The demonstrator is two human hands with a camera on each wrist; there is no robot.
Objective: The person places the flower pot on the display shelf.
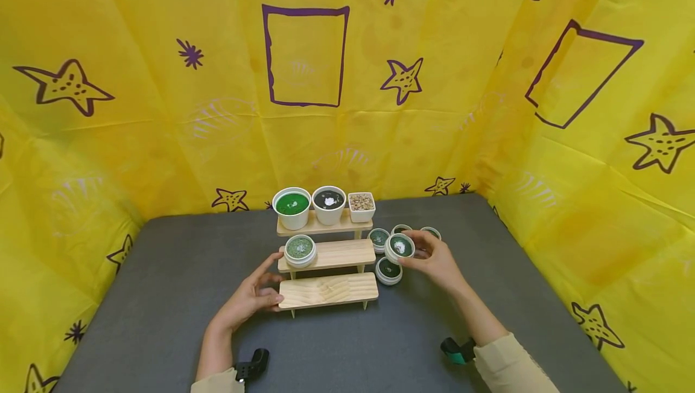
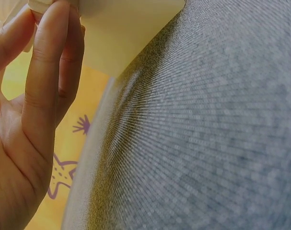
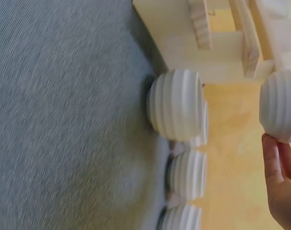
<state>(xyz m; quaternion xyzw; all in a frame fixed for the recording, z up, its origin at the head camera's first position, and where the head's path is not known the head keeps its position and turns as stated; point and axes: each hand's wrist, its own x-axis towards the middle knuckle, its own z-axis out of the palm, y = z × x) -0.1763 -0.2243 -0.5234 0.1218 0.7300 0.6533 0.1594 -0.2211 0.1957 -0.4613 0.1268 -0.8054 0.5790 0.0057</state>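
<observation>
At the left side of a three-tier wooden stand (image 1: 328,289), my left hand (image 1: 251,297) grips the ends of its lower steps with thumb and fingers. In the left wrist view the fingertips (image 2: 52,28) close on a pale wooden edge. My right hand (image 1: 437,263) holds a small white ribbed bowl (image 1: 400,247) with dark green contents and a white dab. The right wrist view shows that bowl (image 3: 279,106) raised above the table, beside the stand. On the middle step's left end sits a similar bowl (image 1: 300,250) with speckled green contents.
The top step bears a white cup (image 1: 293,204) of bright green, a white cup (image 1: 329,206) of black and a square dish (image 1: 361,206) of grainy bits. More ribbed bowls (image 1: 388,271) stand right of the stand on the grey table (image 1: 190,272). Yellow patterned cloth (image 1: 304,139) hangs around.
</observation>
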